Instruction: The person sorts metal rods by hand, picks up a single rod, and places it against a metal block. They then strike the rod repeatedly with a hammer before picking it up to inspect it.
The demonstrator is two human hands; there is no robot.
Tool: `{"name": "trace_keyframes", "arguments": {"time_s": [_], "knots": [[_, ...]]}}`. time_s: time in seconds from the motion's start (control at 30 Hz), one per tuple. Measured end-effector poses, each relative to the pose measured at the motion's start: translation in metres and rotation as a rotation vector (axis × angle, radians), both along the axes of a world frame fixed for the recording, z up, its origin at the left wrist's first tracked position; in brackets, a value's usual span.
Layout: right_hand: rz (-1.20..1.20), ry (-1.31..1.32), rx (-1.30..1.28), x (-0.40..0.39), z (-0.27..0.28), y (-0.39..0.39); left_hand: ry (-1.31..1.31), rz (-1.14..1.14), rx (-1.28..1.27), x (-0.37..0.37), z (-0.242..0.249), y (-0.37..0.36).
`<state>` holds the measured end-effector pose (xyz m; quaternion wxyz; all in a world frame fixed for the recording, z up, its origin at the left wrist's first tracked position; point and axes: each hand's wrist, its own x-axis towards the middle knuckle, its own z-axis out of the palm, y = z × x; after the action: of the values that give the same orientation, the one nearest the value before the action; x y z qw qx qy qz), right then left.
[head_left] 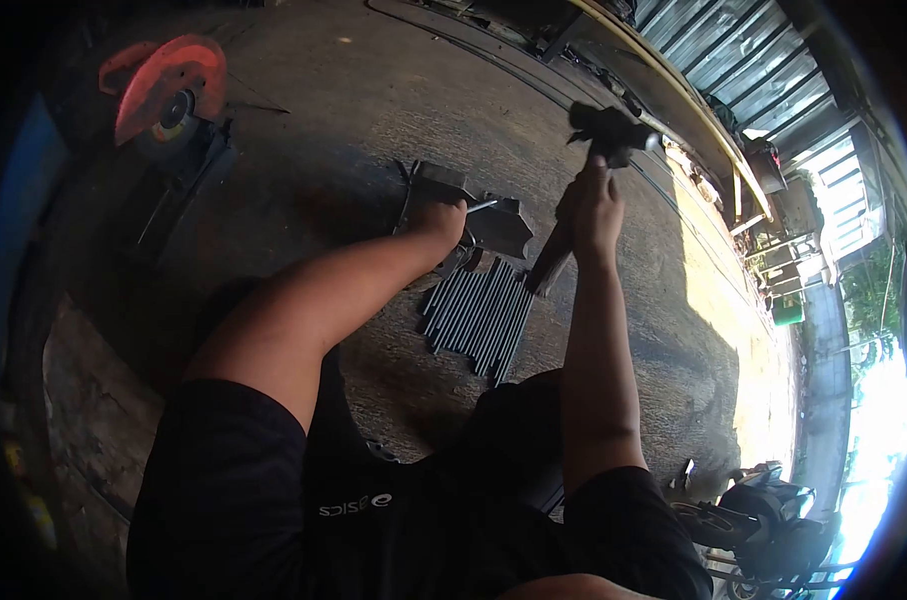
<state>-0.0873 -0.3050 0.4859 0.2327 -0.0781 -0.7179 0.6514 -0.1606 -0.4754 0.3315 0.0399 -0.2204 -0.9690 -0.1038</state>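
Observation:
My left hand point(441, 222) is closed round a thin metal rod point(484, 206), whose bright end sticks out to the right over a dark metal block point(502, 228). Raised to the right, my right hand point(598, 205) grips a hammer by its wooden handle point(554, 255). The dark hammer head point(614, 135) is above that hand, apart from the block. Below the block, many similar rods point(479, 318) lie side by side on the floor.
A red-guarded cutting machine point(179, 95) stands at the upper left. Long bars or cables point(494, 50) run along the floor at the top. A motorcycle point(764, 520) is at the lower right, and a wooden-edged bench point(674, 75) at the upper right.

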Motion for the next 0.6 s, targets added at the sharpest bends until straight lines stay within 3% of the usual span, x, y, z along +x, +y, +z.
{"name": "trace_keyframes", "arguments": {"time_s": [0.1,0.2,0.23,0.27,0.3,0.37,0.4,0.47,0.57,0.6], "knots": [[-0.001,0.392,-0.065,0.004,0.025,-0.011,-0.038,-0.011,-0.018,0.005,-0.006,0.000],[-0.119,0.269,0.080,-0.005,-0.030,-0.008,-0.031,-0.022,-0.042,0.006,0.004,-0.005],[-0.291,0.112,0.591,-0.011,-0.060,0.000,-0.031,-0.025,-0.054,0.009,0.006,-0.005],[-0.257,-0.267,0.800,-0.008,-0.069,-0.008,-0.031,-0.033,-0.052,0.010,0.006,-0.005],[0.209,-0.389,1.415,-0.019,-0.098,0.010,-0.053,-0.050,-0.060,0.011,0.006,-0.005],[-0.151,-0.590,0.839,-0.020,-0.108,-0.005,-0.050,-0.064,-0.071,0.004,0.009,0.001],[-0.037,-0.521,0.961,-0.016,-0.109,-0.009,-0.087,-0.008,-0.041,0.000,0.011,0.003],[0.039,-0.546,0.617,-0.011,-0.109,-0.008,-0.156,0.040,-0.029,0.009,-0.004,-0.001],[-0.135,-0.376,0.665,-0.011,-0.073,-0.013,-0.178,-0.034,0.034,0.008,0.028,-0.009],[-0.127,-0.253,0.519,-0.012,-0.054,-0.015,-0.194,-0.042,0.019,0.004,0.027,-0.009]]}}
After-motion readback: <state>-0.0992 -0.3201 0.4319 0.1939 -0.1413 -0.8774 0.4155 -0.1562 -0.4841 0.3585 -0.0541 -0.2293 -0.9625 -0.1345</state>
